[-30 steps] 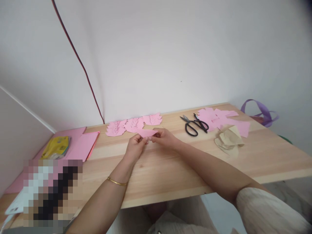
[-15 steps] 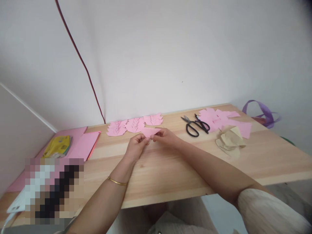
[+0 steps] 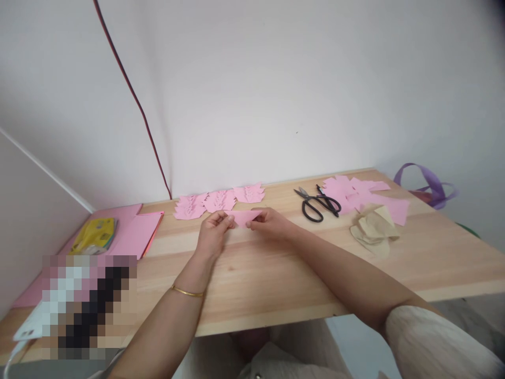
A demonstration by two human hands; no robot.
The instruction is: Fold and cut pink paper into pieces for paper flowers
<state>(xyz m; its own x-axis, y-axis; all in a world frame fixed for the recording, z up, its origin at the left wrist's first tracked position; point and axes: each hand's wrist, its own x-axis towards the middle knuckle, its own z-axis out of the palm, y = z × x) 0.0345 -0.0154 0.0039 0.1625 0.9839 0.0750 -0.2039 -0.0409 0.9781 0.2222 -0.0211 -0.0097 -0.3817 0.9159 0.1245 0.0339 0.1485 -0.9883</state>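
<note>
Left hand (image 3: 212,232) and right hand (image 3: 267,221), arms outstretched, pinch a folded pink paper (image 3: 243,216) between fingertips.

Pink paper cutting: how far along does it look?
Three cut pink pieces already lie in a row by the wall. In hand: a folded pink triangle, pinched between the left hand and right hand. The scissors lie unused. Uncut pink sheets wait at the left, so more probably remains. Offcuts sit at the right.
</note>
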